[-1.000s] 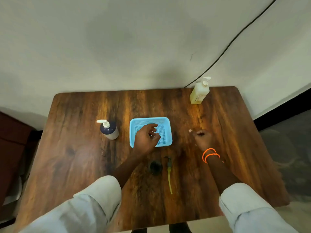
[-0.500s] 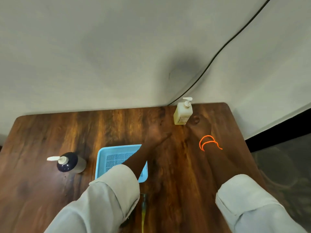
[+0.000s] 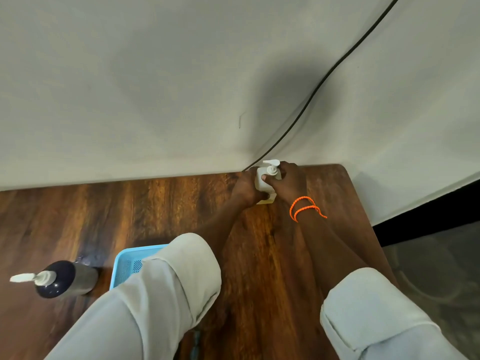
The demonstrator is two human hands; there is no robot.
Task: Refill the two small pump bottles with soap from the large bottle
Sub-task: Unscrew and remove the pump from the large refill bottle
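A pale yellow soap bottle (image 3: 262, 183) with a white pump stands at the far right of the wooden table (image 3: 130, 211), close to the wall. Both my hands are wrapped round it: my left hand (image 3: 245, 189) grips its left side, and my right hand (image 3: 287, 183), with orange bands on the wrist, grips its right side with the thumb across the front. A dark pump bottle (image 3: 63, 279) with a white pump stands at the near left. The lower part of the table is hidden by my sleeves.
A light blue mesh basket (image 3: 127, 263) lies between the dark bottle and my left sleeve, partly covered by it. A black cable (image 3: 324, 81) runs down the wall to the table's back edge. The table's right edge is near my right arm.
Both hands have reached forward from the table's middle to the far bottle and taken hold of it. My head has leaned forward, so the basket and dark bottle sit lower in view.
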